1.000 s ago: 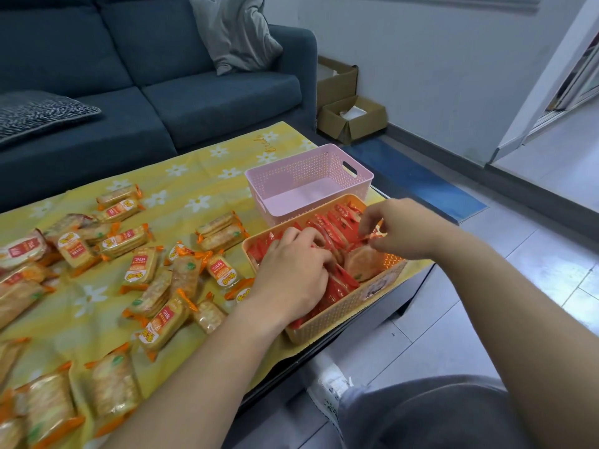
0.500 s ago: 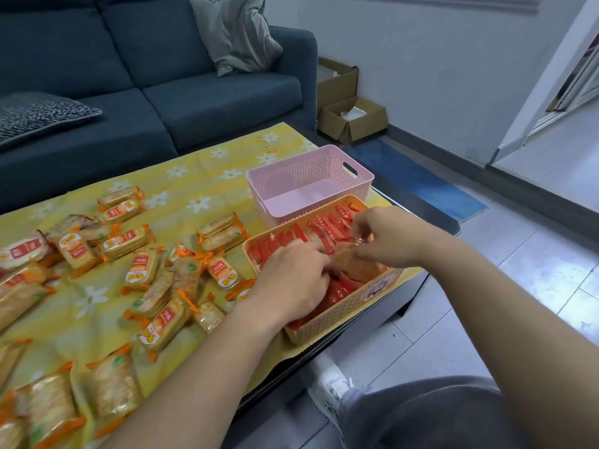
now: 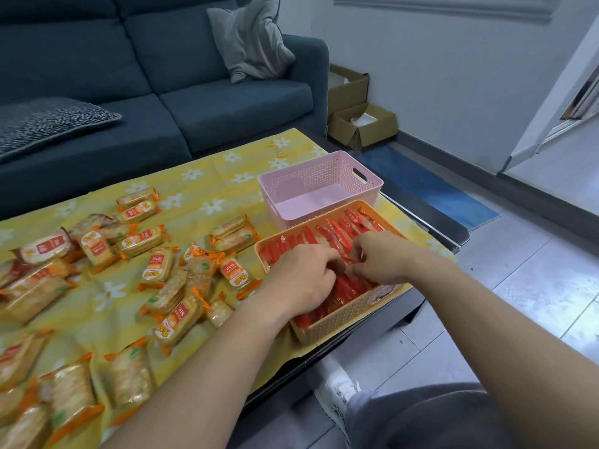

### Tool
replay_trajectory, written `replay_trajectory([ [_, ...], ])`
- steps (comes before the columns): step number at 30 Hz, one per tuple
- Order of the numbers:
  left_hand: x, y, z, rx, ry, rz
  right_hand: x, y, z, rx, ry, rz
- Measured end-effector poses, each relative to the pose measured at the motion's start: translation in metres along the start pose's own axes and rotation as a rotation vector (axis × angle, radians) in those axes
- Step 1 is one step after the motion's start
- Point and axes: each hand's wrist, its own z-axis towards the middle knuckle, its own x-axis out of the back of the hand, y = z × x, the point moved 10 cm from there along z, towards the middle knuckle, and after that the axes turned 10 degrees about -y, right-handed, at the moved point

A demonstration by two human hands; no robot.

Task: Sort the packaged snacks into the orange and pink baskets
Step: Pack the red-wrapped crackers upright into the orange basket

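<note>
The orange basket (image 3: 337, 322) sits at the table's right edge, packed with several red snack packets (image 3: 334, 233) standing in rows. Behind it stands the pink basket (image 3: 324, 176) with nothing in it. My left hand (image 3: 301, 277) and my right hand (image 3: 379, 257) are both down inside the orange basket, fingers curled together on the red packets at its middle. Which packet each hand pinches is hidden by the fingers. Several orange-wrapped cracker packs (image 3: 162, 270) lie loose on the yellow cloth to the left.
The yellow flowered cloth (image 3: 201, 202) covers a low dark table whose right edge (image 3: 431, 225) is just past the baskets. A blue sofa (image 3: 194, 92) runs along the far side. Cardboard boxes (image 3: 363, 124) stand on the floor beyond.
My right hand has moved left and down into the basket, meeting my left hand over the red packets. The cracker pack it held a second ago is no longer visible.
</note>
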Motion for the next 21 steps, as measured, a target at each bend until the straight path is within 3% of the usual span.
replay_trajectory([
  [6,0.031,-0.014,-0.020,0.044,0.121,-0.106,0.030,-0.020,-0.017,-0.014,0.261,-0.098],
  [10,0.068,-0.060,-0.053,0.247,0.260,-0.162,0.040,-0.089,-0.032,0.221,0.394,0.066],
  [12,0.079,-0.104,-0.077,0.396,0.300,-0.214,0.030,-0.130,-0.030,0.336,0.342,0.165],
  [15,0.083,-0.163,-0.111,0.563,0.310,-0.265,0.004,-0.173,-0.014,0.367,0.207,0.214],
  [21,0.044,-0.224,-0.145,0.679,-0.064,-0.103,-0.077,-0.214,0.045,0.194,-0.109,0.049],
])
